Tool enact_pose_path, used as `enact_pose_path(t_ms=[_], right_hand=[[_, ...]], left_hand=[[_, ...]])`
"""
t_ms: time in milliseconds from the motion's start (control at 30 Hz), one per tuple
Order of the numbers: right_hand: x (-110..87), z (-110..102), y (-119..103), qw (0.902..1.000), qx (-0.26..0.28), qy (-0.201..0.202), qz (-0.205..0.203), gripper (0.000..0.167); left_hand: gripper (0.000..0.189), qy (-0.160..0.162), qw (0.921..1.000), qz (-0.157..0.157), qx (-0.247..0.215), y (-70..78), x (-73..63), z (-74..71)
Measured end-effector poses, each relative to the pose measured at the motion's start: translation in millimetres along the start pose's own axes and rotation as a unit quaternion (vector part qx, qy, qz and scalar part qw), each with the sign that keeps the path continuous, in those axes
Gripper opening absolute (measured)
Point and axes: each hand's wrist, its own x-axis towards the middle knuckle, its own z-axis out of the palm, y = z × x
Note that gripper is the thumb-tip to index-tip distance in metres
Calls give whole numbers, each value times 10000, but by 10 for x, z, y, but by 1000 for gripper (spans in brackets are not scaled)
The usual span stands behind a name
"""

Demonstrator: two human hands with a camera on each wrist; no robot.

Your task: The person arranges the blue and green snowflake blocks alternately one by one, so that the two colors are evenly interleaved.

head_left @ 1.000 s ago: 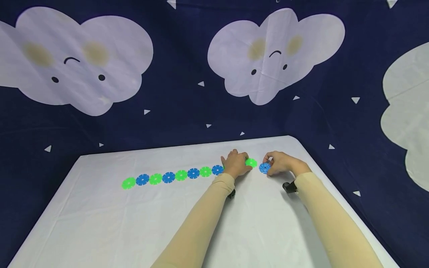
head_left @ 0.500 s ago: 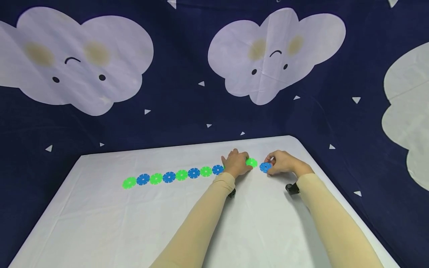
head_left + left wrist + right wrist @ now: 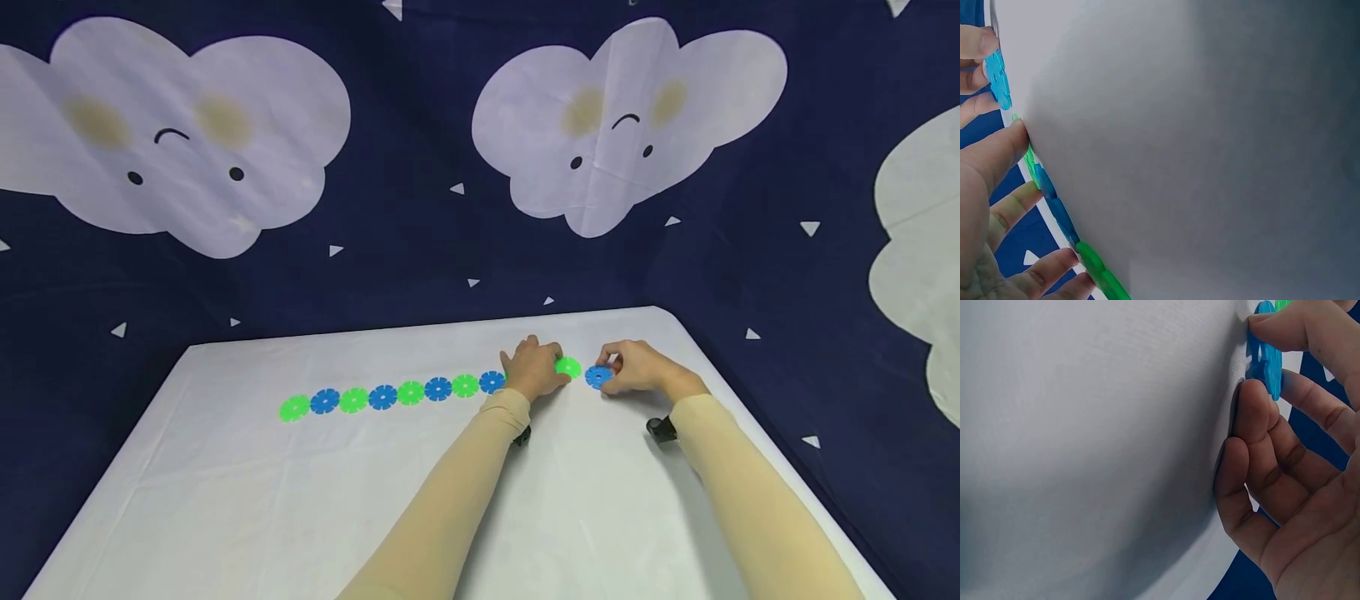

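Note:
A row of green and blue notched plastic discs lies on the white table in the head view, from a green disc (image 3: 295, 408) at the left to a green disc (image 3: 568, 367) at the right end. My left hand (image 3: 534, 369) covers part of the row and holds that right-end disc between thumb and index finger; the other fingers reach along the row in the left wrist view. Just right of it, my right hand (image 3: 637, 367) pinches a separate blue disc (image 3: 599, 377) between thumb and fingers. A small gap parts the blue disc from the green one.
The white-covered table (image 3: 315, 508) ends just behind the row and to the right of my right hand. Behind it hangs a dark blue cloth (image 3: 405, 275) with printed clouds. A dark wrist camera (image 3: 662, 429) sits below my right wrist.
My right wrist has shifted slightly right, and the blue disc in its fingers has tilted a little. My left hand keeps its place; the whole view has drifted slightly.

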Motion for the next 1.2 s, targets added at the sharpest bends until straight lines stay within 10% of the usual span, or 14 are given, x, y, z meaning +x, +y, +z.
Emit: enact_pose_path(t_ms=[1200], right_hand=[[116, -21, 24, 9970, -307, 705, -67, 47]], left_hand=[[52, -147, 9998, -54, 100, 11, 12, -5]])
